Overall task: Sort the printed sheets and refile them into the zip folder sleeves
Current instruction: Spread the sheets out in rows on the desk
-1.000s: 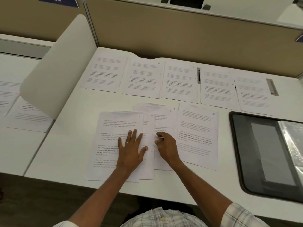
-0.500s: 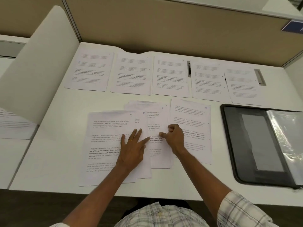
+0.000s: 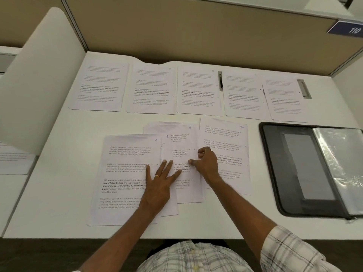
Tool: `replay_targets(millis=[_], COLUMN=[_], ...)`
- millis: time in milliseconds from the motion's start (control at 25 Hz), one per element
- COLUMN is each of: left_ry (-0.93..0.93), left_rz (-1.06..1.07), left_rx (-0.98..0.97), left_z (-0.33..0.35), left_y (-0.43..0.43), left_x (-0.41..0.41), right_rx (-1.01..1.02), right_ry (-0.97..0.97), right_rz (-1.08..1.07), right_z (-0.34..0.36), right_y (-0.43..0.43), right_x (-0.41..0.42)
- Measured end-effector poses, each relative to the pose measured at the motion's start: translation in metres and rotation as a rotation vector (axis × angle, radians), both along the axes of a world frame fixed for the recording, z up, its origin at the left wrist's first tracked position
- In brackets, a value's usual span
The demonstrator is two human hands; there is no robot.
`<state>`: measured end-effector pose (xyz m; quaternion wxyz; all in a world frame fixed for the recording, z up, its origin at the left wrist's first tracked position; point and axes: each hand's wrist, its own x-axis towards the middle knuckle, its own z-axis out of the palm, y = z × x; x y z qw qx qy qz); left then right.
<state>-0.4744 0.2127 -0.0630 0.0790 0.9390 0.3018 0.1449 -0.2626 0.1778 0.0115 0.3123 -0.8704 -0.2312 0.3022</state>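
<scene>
Under the straight, spread fingers [image 3: 170, 166] of our left hand [image 3: 158, 185], which is wearing a thin gold ring [image 3: 157, 175], we are pressing down flat on overlapping white printed sheets. The palm is lying on the sheet numbered 9 [image 3: 125, 173], and the fingertips are reaching over the narrow strip of the sheet numbered 8 [image 3: 167, 146] showing from beneath it, so this hand is gripping nothing. Just to the right, our right hand [image 3: 207, 165] is resting with its fingers curled under and its thumb tip touching the sheet numbered 6 [image 3: 184, 142] near that sheet's right edge. We cannot tell whether the edge is being pinched or only pushed. A few more sheets are fanning out from behind the top of that one, and the sheet numbered 10 [image 3: 225, 138] is lying just beside it, passing under our right wrist. Farther back on the white desk [image 3: 59, 193], we are looking at a row of five printed sheets [image 3: 198, 93] laid side by side along the tan fabric partition [image 3: 196, 36]. At the right, well apart from the hands, the black zip folder [image 3: 275, 173] is lying open, with its clear plastic sleeves [image 3: 339, 163] covering its right half. A white curved divider panel [image 3: 39, 75] is standing at the desk's left end, and our plaid sleeve [image 3: 290, 250] is showing at the bottom right.
</scene>
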Motion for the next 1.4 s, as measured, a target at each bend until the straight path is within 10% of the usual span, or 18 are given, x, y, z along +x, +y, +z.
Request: replay_targets(millis=[720, 1080, 1400], left_ry=[-0.087, -0.706, -0.773], left_rz=[0.089, 0.435, 0.456], left_rx=[-0.123, -1.147, -1.399], left_z=[0.015, 0.111, 0.130], left_y=[0.002, 0.002, -0.032], left_x=[-0.006, 0.091, 0.205], right_rx=[0.315, 0.368, 0.410], right_ry=[0.508, 0.560, 0.574], right_rz=[-0.176, -0.226, -0.281], right_z=[0.064, 0.092, 0.090], right_y=[-0.044, -0.093, -0.149], right_x=[0.075, 0.149, 0.252])
